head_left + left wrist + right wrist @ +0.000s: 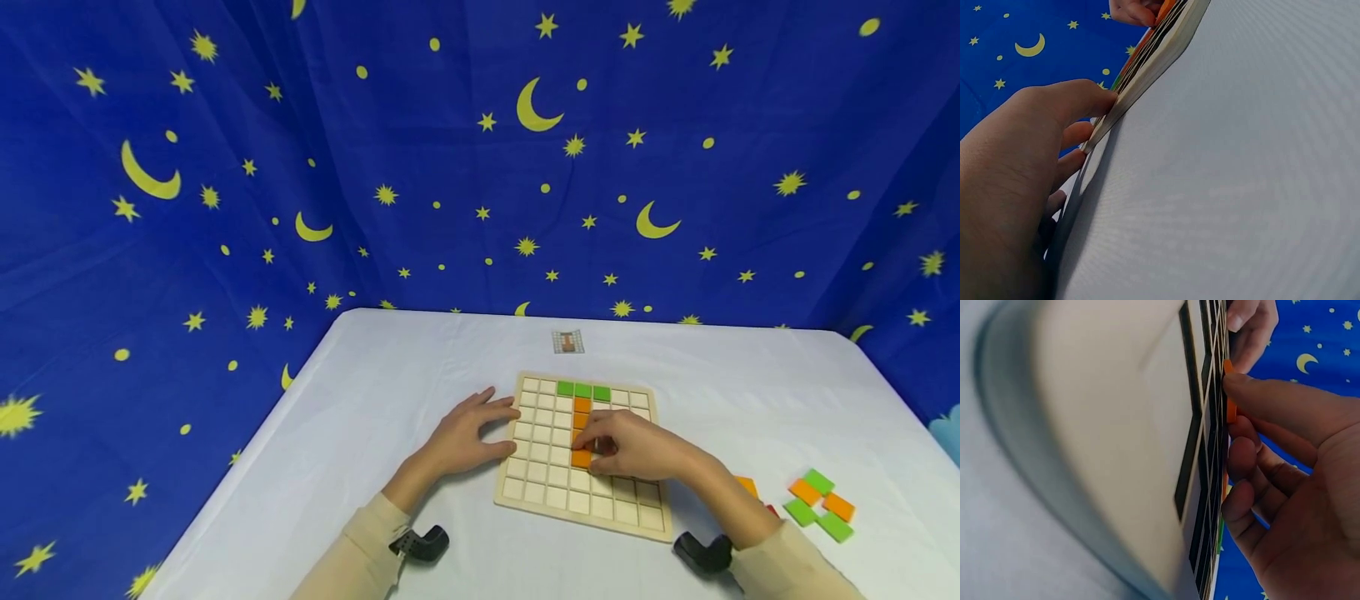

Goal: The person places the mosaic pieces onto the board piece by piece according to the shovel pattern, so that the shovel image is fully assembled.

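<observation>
In the right hand (633, 443), pinched between thumb and fingertips, an orange tile (581, 459), low in the middle column of the board (539, 452). Fully down in its cell or not: cannot tell. Fingers of the left hand (465, 435) spread apart, holding nothing, with thumb and fingertips touching the board's left edge, as if to steady it.

Step in hand, by judgement: setting this tile at the lower end of an orange column (582, 406), partly hidden by the right fingers and running down from the middle of three green tiles (582, 390) in the top row. Next move, probably: press the tile flush, loosen the pinch, then lift away without nudging its neighbours.

At the wrists, black devices (425, 543) and beige sleeves (356, 546). To the right, beyond the right forearm, a loose cluster of spare tiles (835, 527), green and orange, plus an orange piece (746, 485) and a bit of red (773, 510), both partly behind the arm. Past the board's far edge, a small card (567, 342) with a brown shape on a grid, lying flat.

Under everything, a white surface (420, 358). Behind it and along both sides, a deep blue curtain (450, 167) printed with yellow moons, stars and dots.
</observation>
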`<action>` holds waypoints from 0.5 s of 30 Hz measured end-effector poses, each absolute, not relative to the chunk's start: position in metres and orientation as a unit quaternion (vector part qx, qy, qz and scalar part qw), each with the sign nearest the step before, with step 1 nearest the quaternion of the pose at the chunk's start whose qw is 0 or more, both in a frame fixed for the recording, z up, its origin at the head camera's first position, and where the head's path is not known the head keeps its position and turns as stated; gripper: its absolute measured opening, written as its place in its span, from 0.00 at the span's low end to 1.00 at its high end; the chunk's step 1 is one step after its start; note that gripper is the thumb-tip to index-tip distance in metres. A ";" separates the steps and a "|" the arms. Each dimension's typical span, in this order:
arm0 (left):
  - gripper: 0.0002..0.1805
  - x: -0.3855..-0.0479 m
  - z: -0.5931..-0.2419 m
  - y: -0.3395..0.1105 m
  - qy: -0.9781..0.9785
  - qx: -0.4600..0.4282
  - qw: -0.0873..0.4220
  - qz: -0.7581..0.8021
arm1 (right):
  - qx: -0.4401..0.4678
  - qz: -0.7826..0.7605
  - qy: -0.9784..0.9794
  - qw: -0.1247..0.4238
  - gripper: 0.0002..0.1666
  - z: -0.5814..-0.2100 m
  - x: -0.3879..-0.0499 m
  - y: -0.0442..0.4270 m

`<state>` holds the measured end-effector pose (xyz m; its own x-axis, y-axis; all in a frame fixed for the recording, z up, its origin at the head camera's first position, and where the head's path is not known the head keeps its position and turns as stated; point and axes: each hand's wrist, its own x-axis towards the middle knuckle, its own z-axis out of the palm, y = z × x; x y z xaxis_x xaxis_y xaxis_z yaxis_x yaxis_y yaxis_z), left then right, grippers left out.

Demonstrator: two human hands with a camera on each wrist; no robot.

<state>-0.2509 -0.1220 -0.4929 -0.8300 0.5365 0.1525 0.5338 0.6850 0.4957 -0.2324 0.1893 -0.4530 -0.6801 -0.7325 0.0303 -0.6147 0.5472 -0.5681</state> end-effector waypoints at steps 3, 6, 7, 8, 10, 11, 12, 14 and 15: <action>0.29 -0.250 -0.493 -0.121 0.917 0.294 0.000 0.271 | -0.377 -0.280 0.876 0.108 0.15 -0.454 -0.233 0.190; 0.29 -0.250 -0.494 -0.122 0.916 0.295 -0.004 0.271 | -0.374 -0.283 0.876 0.112 0.15 -0.455 -0.233 0.190; 0.29 -0.250 -0.495 -0.122 0.916 0.295 -0.005 0.272 | -0.374 -0.284 0.875 0.115 0.15 -0.455 -0.234 0.190; 0.29 -0.250 -0.495 -0.122 0.916 0.294 -0.004 0.271 | -0.375 -0.285 0.875 0.118 0.15 -0.455 -0.234 0.190; 0.29 -0.250 -0.496 -0.122 0.917 0.292 -0.003 0.270 | -0.375 -0.284 0.874 0.120 0.15 -0.455 -0.234 0.190; 0.29 -0.250 -0.497 -0.122 0.918 0.292 -0.002 0.269 | -0.376 -0.285 0.874 0.121 0.15 -0.455 -0.234 0.190; 0.29 -0.251 -0.497 -0.123 0.918 0.291 -0.002 0.269 | -0.376 -0.285 0.873 0.122 0.15 -0.455 -0.234 0.191; 0.29 -0.252 -0.497 -0.123 0.919 0.289 -0.002 0.268 | -0.376 -0.283 0.874 0.120 0.15 -0.454 -0.234 0.191; 0.28 -0.252 -0.497 -0.123 0.919 0.288 -0.003 0.269 | -0.376 -0.283 0.874 0.119 0.15 -0.454 -0.235 0.191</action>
<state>-0.2521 -0.1229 -0.4967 -0.8338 0.5281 0.1609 0.5315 0.6892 0.4924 -0.2346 0.1909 -0.4543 -0.6882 -0.7255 0.0048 -0.5910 0.5567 -0.5838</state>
